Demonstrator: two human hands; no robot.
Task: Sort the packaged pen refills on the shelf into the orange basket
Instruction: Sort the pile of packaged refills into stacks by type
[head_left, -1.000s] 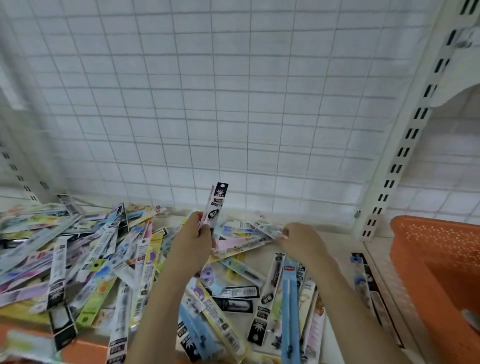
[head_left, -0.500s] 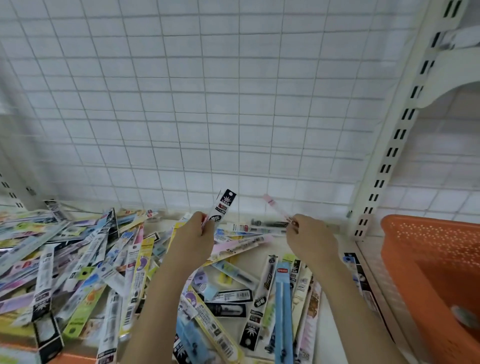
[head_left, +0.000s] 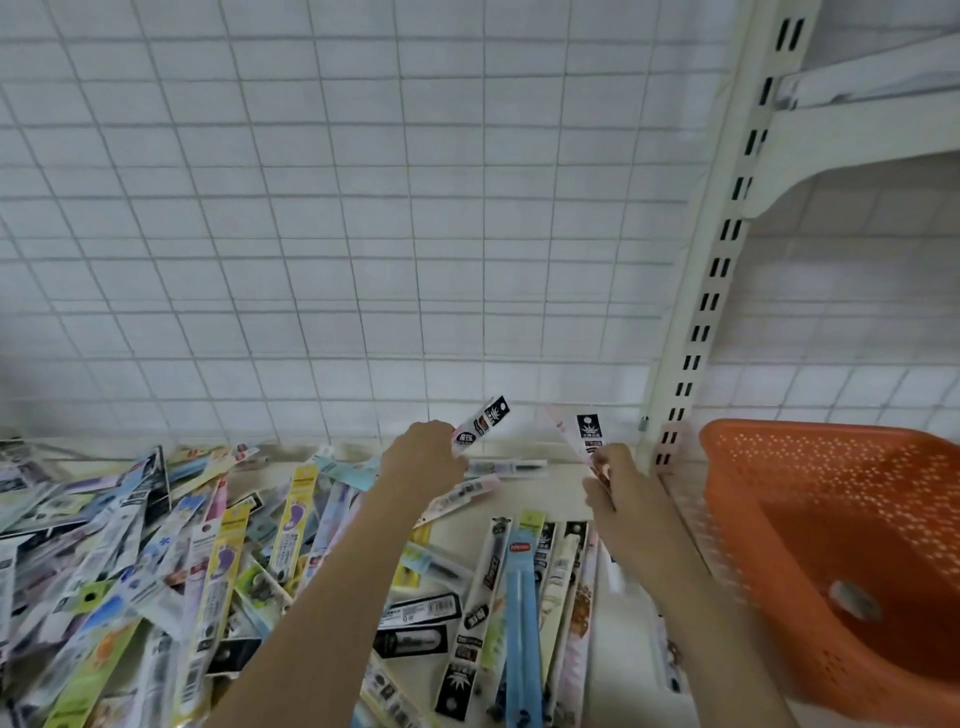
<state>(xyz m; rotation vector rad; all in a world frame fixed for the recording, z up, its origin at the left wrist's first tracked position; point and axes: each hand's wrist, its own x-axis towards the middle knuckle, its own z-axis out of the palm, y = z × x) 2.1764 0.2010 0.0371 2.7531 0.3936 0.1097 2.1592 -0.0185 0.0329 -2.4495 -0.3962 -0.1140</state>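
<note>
White wire grid backs the cream shelf I look down on, where a heap of packaged pen refills covers its left and middle. My left hand grips a black-topped refill pack tilted up to the right, while my right hand pinches another refill pack pointing upward. To my right sits the orange basket, just beside the slotted upright post.

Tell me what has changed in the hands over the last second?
The right hand has lifted packets it was picking from the pile a second ago; it now holds them upright, nearer the orange basket. The left hand still grips its black-topped packet, now tilted more rightward. The pile of refills on the shelf lies as before, and nothing has been dropped into the basket yet.
</note>
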